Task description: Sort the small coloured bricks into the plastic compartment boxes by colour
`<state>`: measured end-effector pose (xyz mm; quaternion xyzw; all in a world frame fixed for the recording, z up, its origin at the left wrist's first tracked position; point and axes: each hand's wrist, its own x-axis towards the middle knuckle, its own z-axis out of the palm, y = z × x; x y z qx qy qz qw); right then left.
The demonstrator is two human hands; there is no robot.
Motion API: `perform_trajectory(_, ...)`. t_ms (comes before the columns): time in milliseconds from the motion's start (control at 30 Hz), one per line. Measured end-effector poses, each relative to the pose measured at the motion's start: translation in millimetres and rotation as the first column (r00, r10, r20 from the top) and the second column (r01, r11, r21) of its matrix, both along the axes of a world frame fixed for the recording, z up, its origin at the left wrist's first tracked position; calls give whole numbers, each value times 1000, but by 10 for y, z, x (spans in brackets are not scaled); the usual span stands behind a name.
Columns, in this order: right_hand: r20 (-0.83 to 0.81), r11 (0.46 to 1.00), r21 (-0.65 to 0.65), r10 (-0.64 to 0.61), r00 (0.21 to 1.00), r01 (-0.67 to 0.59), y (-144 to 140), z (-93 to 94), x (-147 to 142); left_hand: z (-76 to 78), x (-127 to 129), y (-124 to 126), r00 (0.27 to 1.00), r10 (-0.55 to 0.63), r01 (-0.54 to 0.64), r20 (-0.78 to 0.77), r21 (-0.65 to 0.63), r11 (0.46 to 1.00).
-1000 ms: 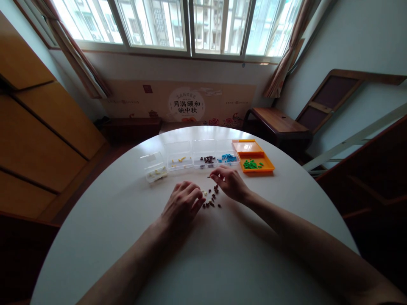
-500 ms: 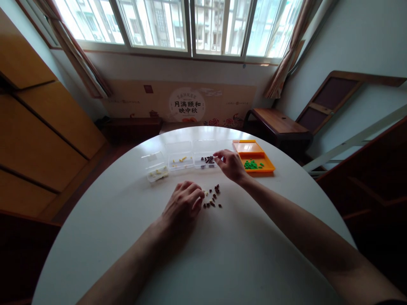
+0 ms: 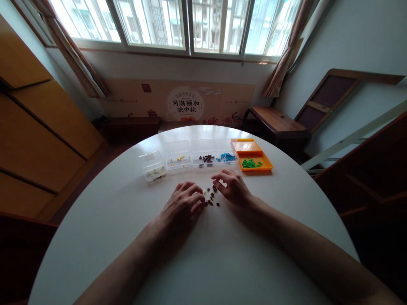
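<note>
A small pile of dark brown pieces (image 3: 211, 198), with a pale one among them, lies on the round white table (image 3: 203, 254). My left hand (image 3: 182, 206) rests curled on the table just left of the pile, fingertips touching its edge. My right hand (image 3: 232, 187) hovers at the pile's right side with fingers spread over the pieces; I see nothing held in it. Behind the pile stands a row of clear boxes: pale pieces (image 3: 154, 171), yellow pieces (image 3: 178, 160), brown pieces (image 3: 206, 159), blue pieces (image 3: 227, 157). An orange box (image 3: 252, 163) holds green pieces.
The table's far edge lies just beyond the boxes. A wooden bench (image 3: 276, 120) stands at the back right, a printed cardboard panel (image 3: 186, 101) under the window, and wooden cabinets (image 3: 34, 127) on the left.
My right hand went from the pile up to the box of brown pieces, then came back down to the pile. My left hand stayed beside the pile.
</note>
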<state>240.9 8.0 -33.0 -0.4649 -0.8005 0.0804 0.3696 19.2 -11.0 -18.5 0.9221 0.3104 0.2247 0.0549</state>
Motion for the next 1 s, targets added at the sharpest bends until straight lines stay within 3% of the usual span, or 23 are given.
perform_trajectory(267,-51,995,-43,88,995,-90,-102,14,-82,-50,-24,44,1000,-14,14,3,57,998)
perform_trajectory(467,-139,958,-168,210,968,-232,-151,53,-193,-23,-1,31,985,20,-59,174,224,973)
perform_trajectory(633,-209,921,-211,285,936,-327,-136,39,-203,-23,8,34,978,31,-87,208,266,960)
perform_trajectory(833,-287,901,-225,303,909,-372,-118,30,-179,-9,10,31,972,61,-127,229,287,950)
perform_trajectory(1000,-268,914,-194,300,916,-356,-120,26,-169,-7,1,41,968,66,-139,243,295,945)
